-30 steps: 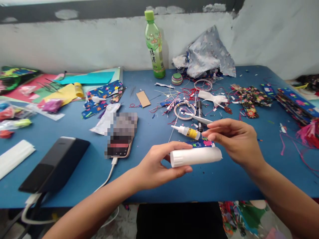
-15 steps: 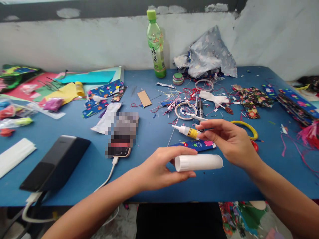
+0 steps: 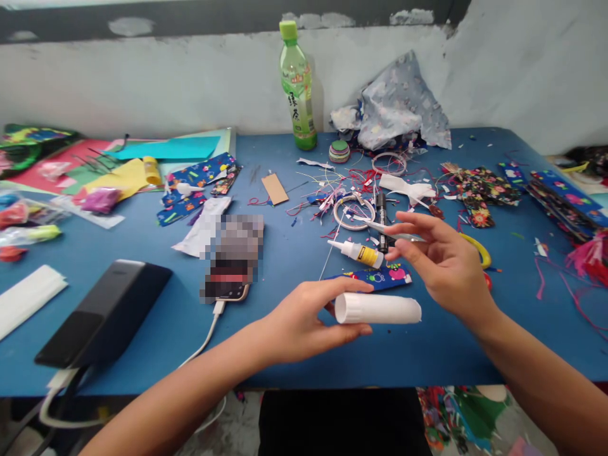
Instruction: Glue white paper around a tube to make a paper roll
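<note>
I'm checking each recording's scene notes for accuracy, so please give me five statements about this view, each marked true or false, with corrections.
1. The left hand holds a white cylindrical tube. True.
2. The tall green plastic bottle lies on its side. False: it stands upright.
3. A small white plastic bottle with a yellow label lies left of the right hand. True.
4. The thin white cable is unplugged from the pale-cased phone. False: it is plugged into the lower end.
5. A round striped multicoloured object sits right of the green bottle. True.
</note>
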Demonstrator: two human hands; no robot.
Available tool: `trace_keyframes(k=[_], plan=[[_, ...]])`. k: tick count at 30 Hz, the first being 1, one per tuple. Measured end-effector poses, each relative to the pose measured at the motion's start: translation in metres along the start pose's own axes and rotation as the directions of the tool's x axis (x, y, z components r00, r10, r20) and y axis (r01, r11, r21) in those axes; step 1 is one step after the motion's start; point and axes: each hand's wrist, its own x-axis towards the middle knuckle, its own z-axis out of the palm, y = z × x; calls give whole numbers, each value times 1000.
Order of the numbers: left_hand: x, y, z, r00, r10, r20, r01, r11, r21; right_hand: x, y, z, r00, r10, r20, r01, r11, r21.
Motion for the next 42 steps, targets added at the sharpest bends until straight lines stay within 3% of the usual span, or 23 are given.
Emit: trace_keyframes(k=[2, 5, 7, 10, 13, 15, 17, 19, 22, 28, 31, 37, 39, 42], plan=[[0, 0, 0, 1000, -2, 0, 2, 1000, -5, 0, -2, -1, 1000, 9, 19, -7, 994, -105], [1, 1, 0, 1000, -9, 5, 9, 1000, -12, 0, 1, 0, 995, -86, 56, 98, 955, -281], [1, 1, 0, 1000, -12, 6, 12, 1000, -10, 0, 4, 1, 991, -123, 48, 132, 954, -271], [1, 1, -1, 1000, -5, 2, 5, 1000, -4, -2, 2, 0, 997, -79, 5, 79, 980, -183], [0, 1, -1, 1000, 2, 1, -2, 1000, -16, -3, -7, -3, 993, -18, 116, 40, 980, -192], [0, 1, -1, 1000, 5, -5, -5, 1000, -14, -5, -14, -4, 947, 54, 316, -2, 987, -163], [1, 1, 0, 1000, 10, -12, -10, 1000, 14, -7, -19, -4, 842, 132, 523, -78, 989, -124], [1, 1, 0, 1000, 6, 0, -6, 999, 53, -10, -21, -1, 745, 177, 644, -138, 984, -110], [1, 1, 1, 999, -28, 41, 23, 995, 100, -14, -19, 6, 690, 229, 687, -180, 973, -144], [1, -2, 5, 995, -59, 83, 40, 977, 209, -18, -13, 13, 650, 358, 670, -196, 931, -307], [0, -3, 6, 994, -48, 102, 23, 971, 240, -19, -12, 15, 653, 341, 676, -225, 940, -256], [-1, -3, 4, 996, 6, 94, -27, 973, 228, -23, -10, 17, 703, 261, 661, -269, 959, -93], [0, -3, 2, 999, 21, 48, -30, 981, 193, -23, -8, 17, 765, 231, 601, -296, 955, 8], [0, -1, -1, 999, 20, -28, -16, 989, 145, -20, -4, 12, 907, 123, 404, -218, 956, 198]])
